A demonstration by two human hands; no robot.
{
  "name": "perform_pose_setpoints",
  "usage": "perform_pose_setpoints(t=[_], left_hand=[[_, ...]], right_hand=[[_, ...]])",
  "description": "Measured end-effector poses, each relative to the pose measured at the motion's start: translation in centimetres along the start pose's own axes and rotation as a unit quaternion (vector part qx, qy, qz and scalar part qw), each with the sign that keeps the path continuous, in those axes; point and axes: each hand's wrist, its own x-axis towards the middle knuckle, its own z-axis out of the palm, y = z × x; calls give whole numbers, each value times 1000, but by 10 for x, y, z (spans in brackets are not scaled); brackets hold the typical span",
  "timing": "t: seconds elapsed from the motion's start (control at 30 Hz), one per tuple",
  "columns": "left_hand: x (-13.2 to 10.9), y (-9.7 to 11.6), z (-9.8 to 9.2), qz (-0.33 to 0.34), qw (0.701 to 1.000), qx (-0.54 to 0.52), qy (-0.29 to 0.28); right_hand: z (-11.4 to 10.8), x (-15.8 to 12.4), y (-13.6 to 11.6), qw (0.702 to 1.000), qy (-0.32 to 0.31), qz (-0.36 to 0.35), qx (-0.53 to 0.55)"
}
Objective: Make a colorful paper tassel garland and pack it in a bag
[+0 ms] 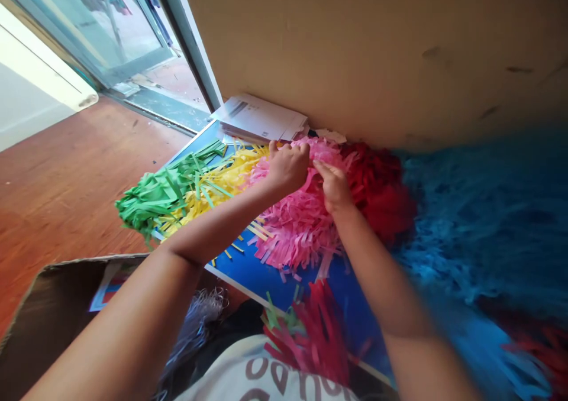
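Head view: stacked papers (pixel 260 117) lie beyond the pink paper fringe (pixel 293 226).

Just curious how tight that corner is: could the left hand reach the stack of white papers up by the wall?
Probably yes: the left hand sits right below the stack of white papers, with nothing standing between them.

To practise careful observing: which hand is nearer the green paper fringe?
Left. The left hand sits right of the green fringe, past the yellow fringe; the right hand sits farther right still.
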Motion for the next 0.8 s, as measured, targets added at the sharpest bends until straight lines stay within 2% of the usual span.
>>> perform_pose_setpoints(t=[0.07, 0.1, 0.13, 0.17, 0.23, 0.27, 0.37, 0.43, 0.5, 0.6, 0.67, 0.73, 0.8], left_hand=[[19, -2, -5, 5, 1000, 7, -14], [29, -4, -10, 12, 1000, 5, -14], [38, -6, -14, 20, 1000, 5, -9], [48, -7, -20, 28, 1000, 6, 2], [66, -7, -29, 53, 998, 2, 33], [74, -7, -34, 70, 996, -7, 47], [94, -7, -47, 123, 987, -58, 89], [104, -9, -58, 131, 983, -65, 113], [112, -11, -72, 115, 984, -27, 131], [123, -14, -99, 113, 980, 42, 161], [126, -12, -121, 85, 975, 82, 187], [119, -9, -146, 36, 966, 122, 225], [97, -5, -166, 30, 957, 140, 254]], right_hand=[[6, -5, 10, 990, 1, -85, -113], [10, -7, 16, 969, -12, -126, -213], [15, -7, 20, 931, -33, -157, -328], [20, -7, 24, 881, -57, -173, -438], [29, -2, 28, 788, -100, -171, -583], [32, 1, 29, 766, -112, -163, -611], [33, 9, 27, 733, -140, -148, -649], [29, 9, 27, 703, -162, -138, -678], [26, 6, 29, 690, -181, -129, -689], [25, 2, 34, 697, -193, -128, -679], [25, 2, 34, 706, -193, -127, -669], [21, 2, 25, 718, -193, -126, -656], [10, -4, 7, 733, -194, -133, -638]])
